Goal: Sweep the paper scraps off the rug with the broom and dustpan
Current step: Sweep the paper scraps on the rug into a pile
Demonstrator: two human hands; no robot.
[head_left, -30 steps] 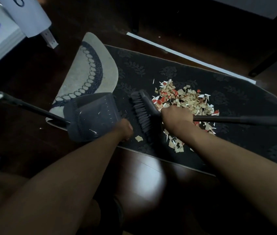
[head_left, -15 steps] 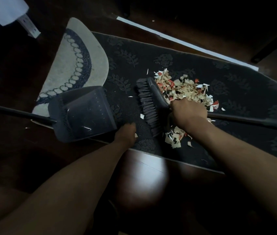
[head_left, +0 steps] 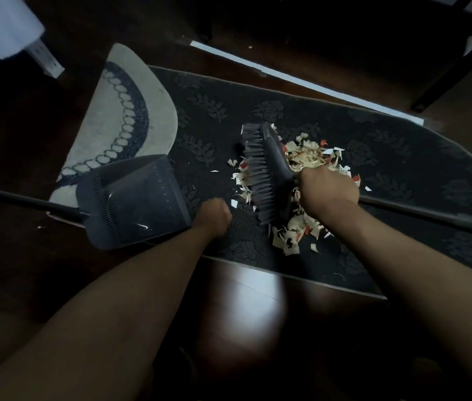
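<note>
Head view: broom (head_left: 269, 175) lies across the dark rug (head_left: 402, 169), head left, bristles facing the dustpan (head_left: 139, 201), handle running right. Right hand (head_left: 328, 192) clenches its neck over the paper scraps (head_left: 310, 157). Left hand (head_left: 214, 217) grasps the dustpan's near-right corner; mouth faces right. No readable writing.

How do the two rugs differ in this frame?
The dark rug is black with a leaf-and-flower pattern; the pale rug is cream with a dark ring border. The dark rug is longer and carries the paper scraps; the pale rug shows none. The dustpan overlaps the pale rug's near end, while the broom works on the dark rug. Both lie flat on the floor with rounded ends.
</note>
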